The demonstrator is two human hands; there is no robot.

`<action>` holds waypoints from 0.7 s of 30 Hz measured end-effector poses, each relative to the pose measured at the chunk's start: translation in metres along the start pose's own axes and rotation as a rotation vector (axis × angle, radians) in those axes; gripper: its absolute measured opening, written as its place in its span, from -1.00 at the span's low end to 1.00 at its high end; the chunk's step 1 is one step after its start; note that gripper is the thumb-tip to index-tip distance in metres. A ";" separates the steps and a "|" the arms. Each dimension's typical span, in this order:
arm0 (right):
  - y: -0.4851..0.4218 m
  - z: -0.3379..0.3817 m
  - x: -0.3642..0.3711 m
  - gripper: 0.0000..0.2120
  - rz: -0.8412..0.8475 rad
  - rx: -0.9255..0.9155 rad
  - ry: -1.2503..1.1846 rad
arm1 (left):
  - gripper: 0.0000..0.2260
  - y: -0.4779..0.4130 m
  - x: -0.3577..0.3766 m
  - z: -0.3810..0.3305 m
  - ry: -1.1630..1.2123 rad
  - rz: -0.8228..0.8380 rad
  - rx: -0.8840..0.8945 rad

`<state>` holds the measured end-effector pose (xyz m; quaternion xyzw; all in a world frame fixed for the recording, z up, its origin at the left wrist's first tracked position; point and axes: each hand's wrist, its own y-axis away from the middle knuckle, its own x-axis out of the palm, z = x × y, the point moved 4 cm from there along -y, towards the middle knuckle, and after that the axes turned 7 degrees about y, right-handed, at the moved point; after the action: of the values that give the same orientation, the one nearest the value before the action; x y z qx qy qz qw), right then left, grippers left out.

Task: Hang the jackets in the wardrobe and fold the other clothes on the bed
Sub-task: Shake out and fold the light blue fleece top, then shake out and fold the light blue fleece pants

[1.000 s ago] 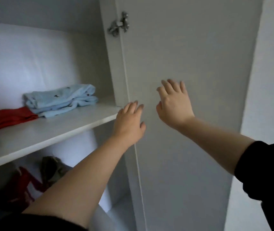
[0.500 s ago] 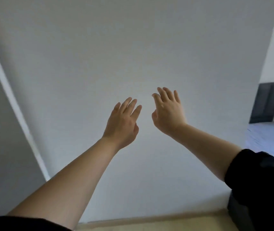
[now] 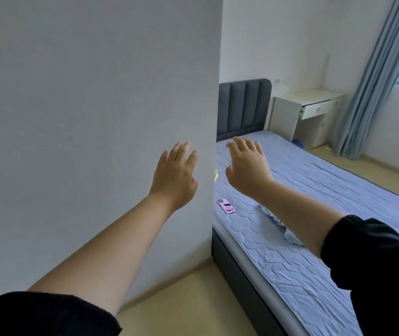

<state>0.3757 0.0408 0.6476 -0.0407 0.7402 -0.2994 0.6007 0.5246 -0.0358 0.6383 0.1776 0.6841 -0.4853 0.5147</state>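
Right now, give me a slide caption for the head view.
Open left hand and right hand raised beside a white panel, bed with pink phone beyond.

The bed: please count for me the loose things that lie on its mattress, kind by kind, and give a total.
Pink phone: 1
Light blue cloth, partly hidden: 1
Small yellow thing, half hidden, kind unclear: 1
Total: 3

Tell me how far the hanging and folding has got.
Done: no jackets lie on the visible part of the bed, so the hanging looks finished, though no hung jackets show here. In hand: nothing; the left hand and right hand are both open and empty. Left: one light blue garment lies crumpled on the bed, partly hidden, apparently unfolded.
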 end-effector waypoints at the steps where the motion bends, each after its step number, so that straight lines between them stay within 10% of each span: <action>1: -0.003 -0.016 0.016 -0.59 0.020 0.012 0.002 | -0.48 -0.014 0.020 -0.007 0.000 0.027 0.020; 21: -0.056 -0.229 0.356 -0.57 0.481 0.383 -0.117 | -0.45 -0.224 0.420 -0.064 0.239 0.555 0.116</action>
<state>0.0522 -0.0641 0.3897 0.2322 0.6228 -0.2798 0.6927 0.1536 -0.1938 0.3778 0.4428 0.6361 -0.3400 0.5326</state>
